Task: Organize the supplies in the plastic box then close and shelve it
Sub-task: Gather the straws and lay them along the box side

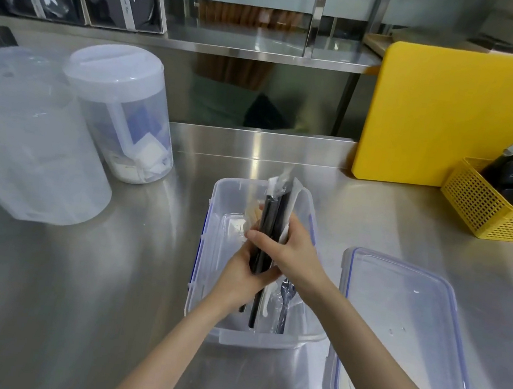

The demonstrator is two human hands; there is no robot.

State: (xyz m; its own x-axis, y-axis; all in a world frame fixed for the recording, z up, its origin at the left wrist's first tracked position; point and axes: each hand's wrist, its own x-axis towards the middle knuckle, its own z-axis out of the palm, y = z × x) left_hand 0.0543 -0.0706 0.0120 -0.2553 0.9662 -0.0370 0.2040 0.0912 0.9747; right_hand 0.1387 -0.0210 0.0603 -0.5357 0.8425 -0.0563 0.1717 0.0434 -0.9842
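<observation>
A clear plastic box (210, 246) with blue side clasps stands open on the steel counter in front of me. Over it, my left hand (240, 276) and my right hand (290, 250) both grip a bundle of wrapped black straws (270, 215), which runs lengthwise along the box. A wrapped clear plastic fork (285, 301) lies inside the box under my right wrist, with pale packets at the box's far left. The box's clear lid (400, 325) with a blue seal lies flat on the counter to the right.
Two translucent lidded jugs (29, 140) (123, 113) stand at the left. A yellow cutting board (445, 117) leans on the back wall at right, beside a yellow mesh basket (486, 209) holding dark tools. A steel shelf (234, 50) runs along the back above the counter.
</observation>
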